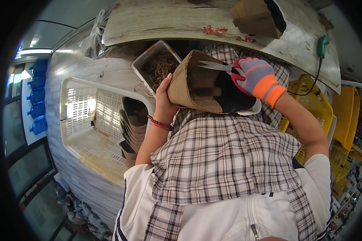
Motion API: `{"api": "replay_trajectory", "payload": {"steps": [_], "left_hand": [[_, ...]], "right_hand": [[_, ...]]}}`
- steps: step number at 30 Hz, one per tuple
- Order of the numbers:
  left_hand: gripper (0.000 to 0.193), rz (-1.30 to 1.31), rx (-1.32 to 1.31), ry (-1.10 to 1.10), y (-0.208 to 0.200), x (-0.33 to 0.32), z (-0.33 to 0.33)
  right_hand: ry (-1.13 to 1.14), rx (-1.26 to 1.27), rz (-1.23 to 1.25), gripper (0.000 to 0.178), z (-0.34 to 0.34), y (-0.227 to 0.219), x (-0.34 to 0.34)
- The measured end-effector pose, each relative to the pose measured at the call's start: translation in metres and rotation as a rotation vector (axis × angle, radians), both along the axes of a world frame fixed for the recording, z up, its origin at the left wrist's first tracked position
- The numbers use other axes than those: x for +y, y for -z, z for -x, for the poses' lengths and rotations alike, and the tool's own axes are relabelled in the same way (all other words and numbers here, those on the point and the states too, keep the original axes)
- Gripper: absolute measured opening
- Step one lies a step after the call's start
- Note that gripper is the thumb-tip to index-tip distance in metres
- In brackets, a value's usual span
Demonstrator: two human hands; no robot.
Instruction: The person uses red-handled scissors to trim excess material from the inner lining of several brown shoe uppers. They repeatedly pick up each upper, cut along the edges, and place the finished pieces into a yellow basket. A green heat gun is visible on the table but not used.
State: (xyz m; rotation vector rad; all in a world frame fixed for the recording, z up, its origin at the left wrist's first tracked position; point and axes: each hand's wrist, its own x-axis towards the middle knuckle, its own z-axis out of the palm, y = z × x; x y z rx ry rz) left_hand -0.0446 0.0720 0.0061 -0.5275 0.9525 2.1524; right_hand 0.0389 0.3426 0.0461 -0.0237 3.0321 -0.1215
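My bare left hand [165, 98] grips the left side of a curved brown-and-black piece [181, 84], shaped like a wide open cone, above my lap. The piece looks like stiff sheet material; its kind is unclear. Scissors [215, 66] with red handles are in my right hand [257, 78], which wears a grey and orange glove. Their blades are parted and point left, over the piece's open side near its upper edge. A plaid apron [225, 156] covers my lap beneath.
A wooden table [169, 20] spans the front, bearing a similar piece [255, 18], red scraps [215, 30] and a green corded tool [321, 46]. A bin [142, 60] holds brown strands. To the left, a white basket [104, 85] contains stacked pieces [133, 126]. Yellow crates [344, 116] stand right.
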Motion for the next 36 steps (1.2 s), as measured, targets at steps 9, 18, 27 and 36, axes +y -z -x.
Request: {"api": "replay_trajectory", "payload": {"steps": [9, 18, 27, 36], "left_hand": [[0.039, 0.018, 0.023, 0.008, 0.001, 0.002, 0.000], [0.039, 0.041, 0.030, 0.009, -0.003, 0.003, -0.002], [0.037, 0.049, 0.069, 0.006, 0.006, 0.000, -0.002], [0.043, -0.055, 0.074, 0.571, 0.014, -0.059, 0.021]], "right_hand": [[-0.191, 0.177, -0.023, 0.030, -0.001, 0.004, -0.001], [-0.194, 0.137, -0.165, 0.028, -0.006, 0.005, -0.007], [0.202, -0.338, 0.170, 0.033, 0.000, -0.011, -0.016], [0.215, -0.210, 0.244, 0.035, -0.023, -0.009, -0.016]]}}
